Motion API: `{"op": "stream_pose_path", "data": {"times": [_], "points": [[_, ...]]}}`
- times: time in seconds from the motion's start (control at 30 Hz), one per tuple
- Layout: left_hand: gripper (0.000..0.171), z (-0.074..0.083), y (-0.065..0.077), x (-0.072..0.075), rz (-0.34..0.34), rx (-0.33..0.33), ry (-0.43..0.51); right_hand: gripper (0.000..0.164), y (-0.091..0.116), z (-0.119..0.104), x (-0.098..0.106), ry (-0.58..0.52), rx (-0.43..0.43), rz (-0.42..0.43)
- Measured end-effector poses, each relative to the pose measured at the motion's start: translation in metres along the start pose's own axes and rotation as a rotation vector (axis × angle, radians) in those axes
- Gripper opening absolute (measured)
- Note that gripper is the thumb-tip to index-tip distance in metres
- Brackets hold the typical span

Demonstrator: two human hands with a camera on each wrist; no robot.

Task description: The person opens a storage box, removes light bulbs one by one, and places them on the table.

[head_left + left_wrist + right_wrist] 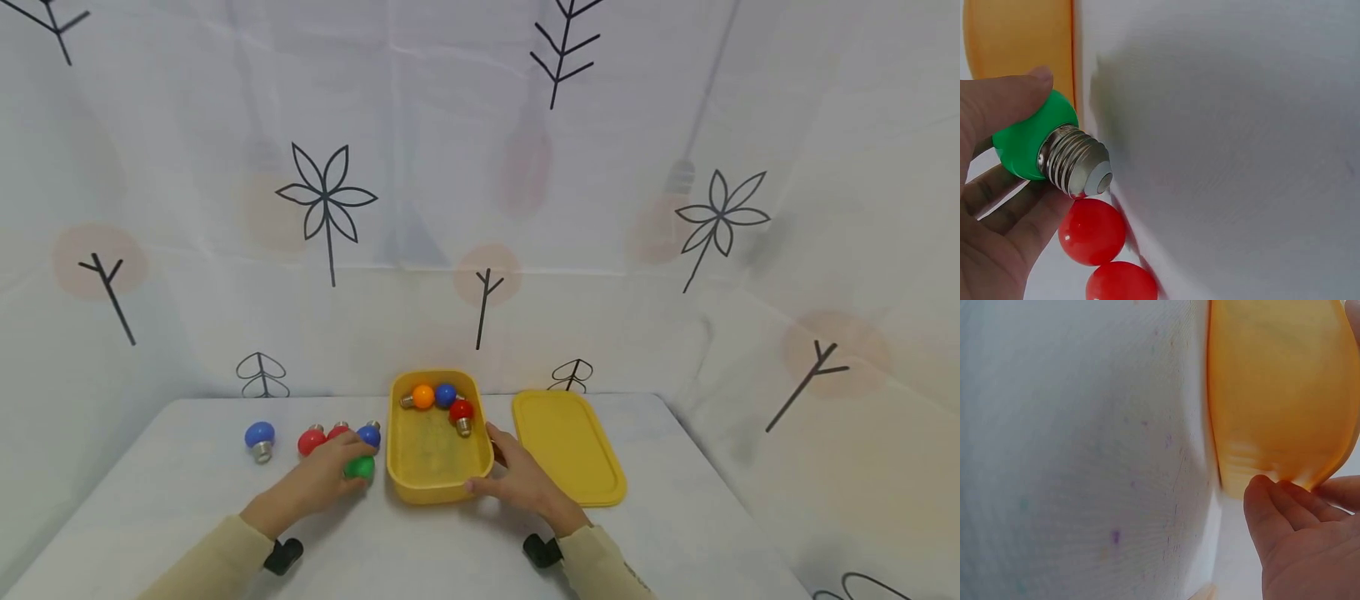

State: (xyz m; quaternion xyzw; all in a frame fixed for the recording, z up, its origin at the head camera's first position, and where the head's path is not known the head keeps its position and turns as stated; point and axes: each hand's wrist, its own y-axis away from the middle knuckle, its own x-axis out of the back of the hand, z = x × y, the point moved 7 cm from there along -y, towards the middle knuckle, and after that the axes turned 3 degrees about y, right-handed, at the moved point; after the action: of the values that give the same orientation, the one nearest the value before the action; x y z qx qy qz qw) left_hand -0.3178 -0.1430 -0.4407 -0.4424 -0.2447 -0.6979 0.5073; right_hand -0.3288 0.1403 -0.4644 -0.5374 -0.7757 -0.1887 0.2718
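My left hand (321, 483) pinches a green light bulb (1032, 137) between thumb and fingers, its metal screw base pointing outward in the left wrist view. Close by that hand lie red bulbs (1092, 232) and a blue bulb (369, 434). To the right stands a yellow plastic box (438, 493), with an orange bulb (423, 397), a blue bulb (446, 395) and a red bulb (462, 412) in its far part. My right hand (527, 482) holds the box at its near right corner, fingertips (1262, 487) against the wall and thumb at the front.
A yellow lid (568, 450) lies flat on the white table (420, 558), right of the box. Another blue bulb (260, 434) lies apart at the left. Behind the table hangs a white cloth (420, 317) with printed plants.
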Motion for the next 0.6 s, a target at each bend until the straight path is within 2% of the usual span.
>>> {"op": "stream_pose_path", "data": {"times": [0.27,0.6], "points": [[0.048,0.0019,-0.0025,-0.0064,-0.063,-0.022,-0.027,0.105,-0.001,0.001,-0.0006,-0.003,0.001,-0.001],[0.049,0.0016,-0.0031,-0.0096,-0.068,-0.045,-0.046,0.106,-0.0007,0.0005,-0.0003,0.0,0.006,0.002]]}}
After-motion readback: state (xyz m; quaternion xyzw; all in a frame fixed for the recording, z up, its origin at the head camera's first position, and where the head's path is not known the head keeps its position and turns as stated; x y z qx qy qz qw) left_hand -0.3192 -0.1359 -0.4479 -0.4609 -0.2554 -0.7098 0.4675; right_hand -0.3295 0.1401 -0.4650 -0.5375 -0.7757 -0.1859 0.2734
